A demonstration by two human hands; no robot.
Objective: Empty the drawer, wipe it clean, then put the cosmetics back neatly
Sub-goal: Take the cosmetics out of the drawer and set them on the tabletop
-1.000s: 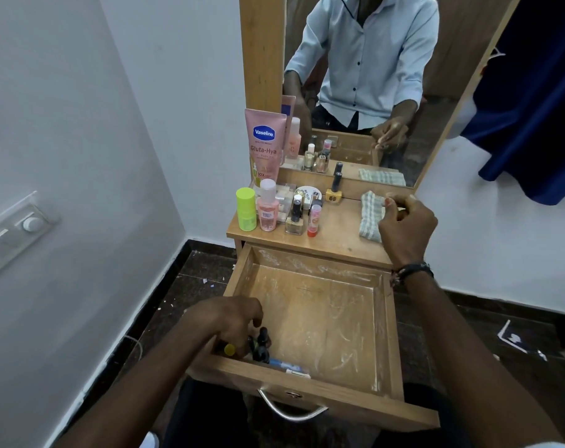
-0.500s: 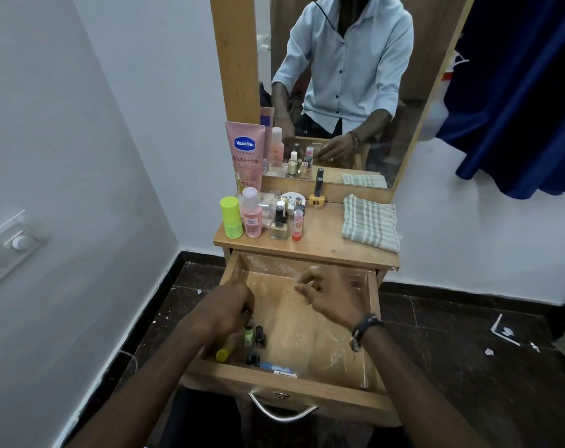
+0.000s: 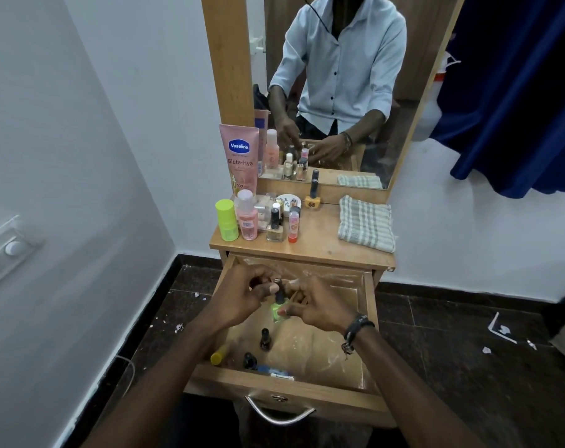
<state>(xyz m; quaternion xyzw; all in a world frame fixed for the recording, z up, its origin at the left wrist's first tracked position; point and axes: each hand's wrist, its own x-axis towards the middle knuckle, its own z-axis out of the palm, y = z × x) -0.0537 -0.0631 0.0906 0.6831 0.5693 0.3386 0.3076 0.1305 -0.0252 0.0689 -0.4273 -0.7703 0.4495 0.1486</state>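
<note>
Both hands meet above the open wooden drawer [image 3: 368, 305]: the left hand [image 3: 242, 294] pinches the black cap of a small green nail-polish bottle [image 3: 278, 310], while the right hand [image 3: 320, 307] grips its glass base. Two dark bottles [image 3: 265, 339] and a yellow tube [image 3: 218, 356] lie below.

A desk [image 3: 323, 240] of pale, matt wood is shown, with its open drawer [image 3: 370, 318] of the same wood lined by crinkled, glossy clear plastic film. A curved handle [image 3: 279, 415] of shiny metal is fixed to the drawer front. A ribbed, striped woven cloth [image 3: 367, 223] is seen on the desk. A smooth pink plastic tube [image 3: 240, 160] and a glossy green glass nail polish bottle [image 3: 278, 310] are visible. The floor [image 3: 452, 350] is of dark polished stone.
</note>
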